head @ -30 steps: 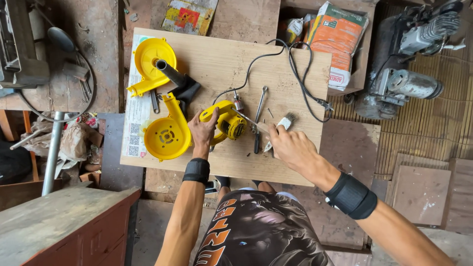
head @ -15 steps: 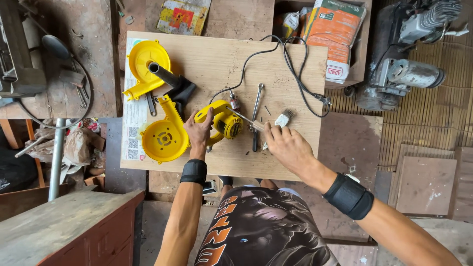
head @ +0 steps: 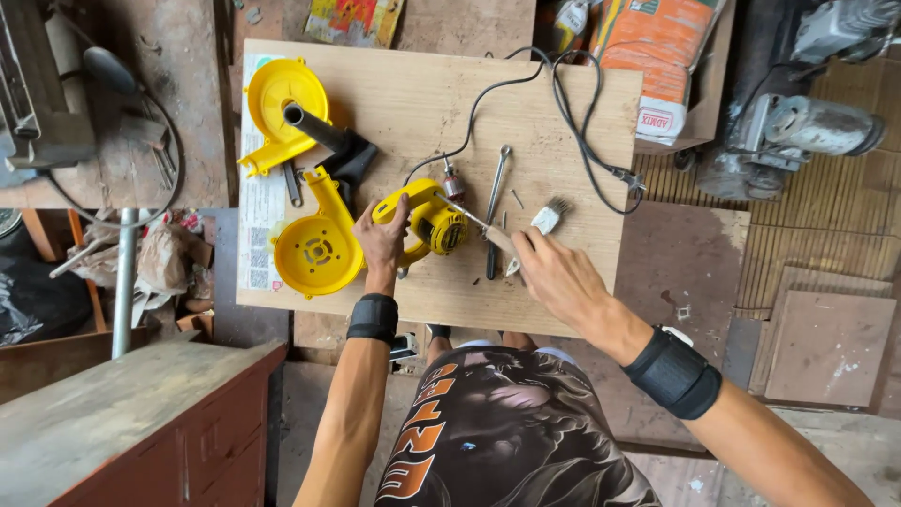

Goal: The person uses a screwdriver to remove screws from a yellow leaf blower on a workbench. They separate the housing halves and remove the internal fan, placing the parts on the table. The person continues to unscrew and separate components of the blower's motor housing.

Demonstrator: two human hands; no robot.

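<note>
— What lies on the plywood board, counting from the left?

— Two round yellow plastic housing shells and one black nozzle.

— And the hands?

— The left hand grips the yellow motor body at mid-board. The right hand is closed around one slim screwdriver, its tip at the motor. Beside it lie one metal wrench and one small brush.

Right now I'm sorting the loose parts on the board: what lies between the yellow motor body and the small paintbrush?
In the head view, a metal wrench lies lengthwise between the yellow motor body and the small paintbrush; the right hand crosses it with a screwdriver.
</note>
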